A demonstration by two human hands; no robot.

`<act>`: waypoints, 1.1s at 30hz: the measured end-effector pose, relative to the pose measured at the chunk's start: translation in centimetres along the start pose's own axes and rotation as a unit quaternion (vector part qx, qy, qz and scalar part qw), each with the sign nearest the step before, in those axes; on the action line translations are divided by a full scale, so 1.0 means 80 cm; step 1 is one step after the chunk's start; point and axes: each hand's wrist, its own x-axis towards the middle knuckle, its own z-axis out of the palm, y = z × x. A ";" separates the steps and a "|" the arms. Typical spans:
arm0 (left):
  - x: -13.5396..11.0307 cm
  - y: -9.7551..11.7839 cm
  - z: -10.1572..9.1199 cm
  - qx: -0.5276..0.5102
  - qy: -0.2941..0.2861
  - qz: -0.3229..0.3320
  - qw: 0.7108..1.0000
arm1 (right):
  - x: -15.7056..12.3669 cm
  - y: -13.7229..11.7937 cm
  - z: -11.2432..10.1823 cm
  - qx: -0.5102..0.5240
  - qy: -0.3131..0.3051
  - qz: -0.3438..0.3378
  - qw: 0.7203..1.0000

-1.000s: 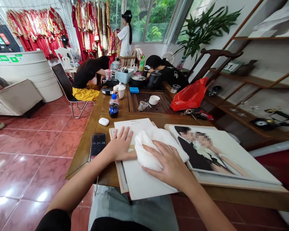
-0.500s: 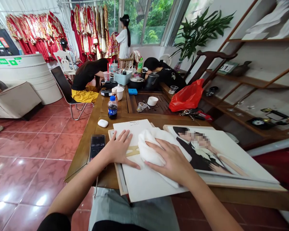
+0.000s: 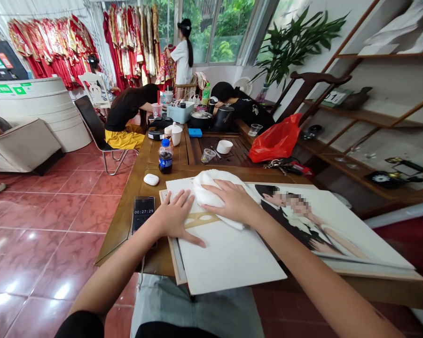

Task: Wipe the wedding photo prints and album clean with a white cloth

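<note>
Left hand flat, open, on one white board; right hand presses one white cloth, grip unclear.

Wooden frame largely under white board

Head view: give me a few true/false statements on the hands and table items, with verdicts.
1. The right hand holds a cloth on the board. True.
2. The left hand holds the phone. False: it lies flat on the board, and the phone lies beside it on the table.
3. A red bag sits beyond the photo. True.
4. The bottle lies on its side. False: it stands upright.
</note>
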 end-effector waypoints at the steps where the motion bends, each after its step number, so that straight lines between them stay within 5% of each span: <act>1: 0.000 0.000 0.000 -0.002 -0.003 0.000 1.000 | 0.009 0.001 0.001 0.001 0.001 -0.001 1.000; 6: 0.001 -0.001 -0.001 -0.012 -0.004 -0.002 1.000 | 0.040 0.005 0.002 0.006 0.008 -0.013 1.000; 11: 0.001 -0.001 0.000 -0.018 -0.008 -0.007 1.000 | 0.032 0.008 -0.002 0.009 -0.001 -0.021 1.000; 33: 0.002 0.000 0.001 -0.008 -0.014 -0.009 1.000 | -0.174 -0.042 -0.009 0.017 0.008 -0.180 0.984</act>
